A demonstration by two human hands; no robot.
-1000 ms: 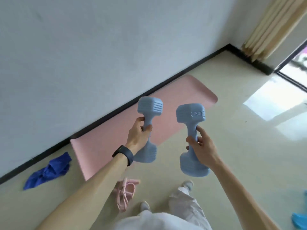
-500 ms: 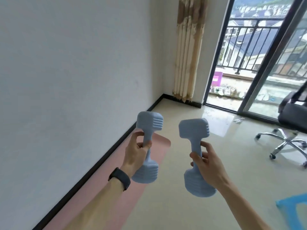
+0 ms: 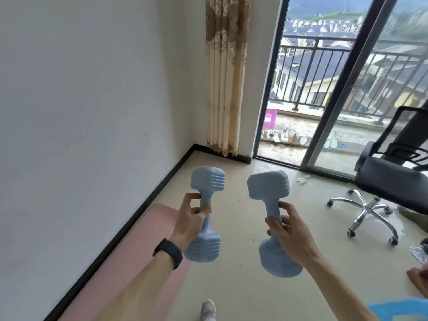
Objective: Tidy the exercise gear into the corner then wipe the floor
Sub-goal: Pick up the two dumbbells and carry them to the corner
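Two pale-blue dumbbells held upright above the floor, one per hand.
Left hand (image 3: pixel 188 220) grips left dumbbell (image 3: pixel 206 183) by the handle, right hand (image 3: pixel 292 234) grips right dumbbell (image 3: pixel 268 184); matte, ribbed blocky heads. Smooth pink mat (image 3: pixel 139 262) along the wall; black office chair (image 3: pixel 393 181); patterned beige curtain (image 3: pixel 223 77) in the far corner.

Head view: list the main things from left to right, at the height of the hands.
From the left: pink exercise mat → left blue dumbbell, gripped by the left hand → right blue dumbbell, gripped by the right hand → black office chair.
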